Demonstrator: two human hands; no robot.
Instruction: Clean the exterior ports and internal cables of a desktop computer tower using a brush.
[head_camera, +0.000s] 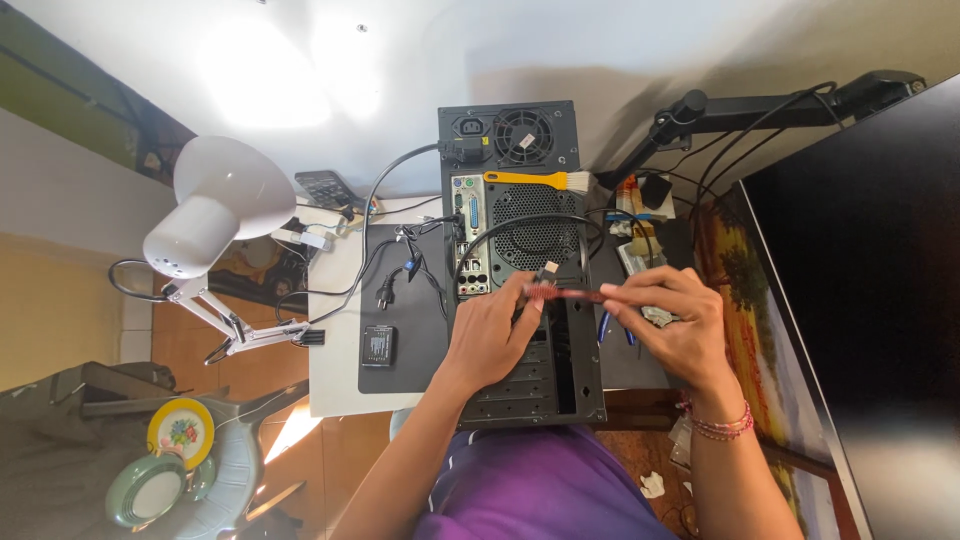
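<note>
A black desktop computer case (520, 230) lies on the desk with its rear panel facing up, showing a fan grille, ports and expansion slots. My left hand (490, 335) rests on the slot area and pinches one end of a thin red strip (572, 294). My right hand (672, 318) holds the strip's other end just off the case's right edge. A yellow-handled brush (535, 180) lies across the rear panel near the power supply fan (523, 135).
A white desk lamp (215, 205) stands at the left. A black mat (405, 310) holds a small black box (378, 344) and a power plug (385, 292). A large dark monitor (860, 260) fills the right, its arm (760, 105) above. Cables trail around the case.
</note>
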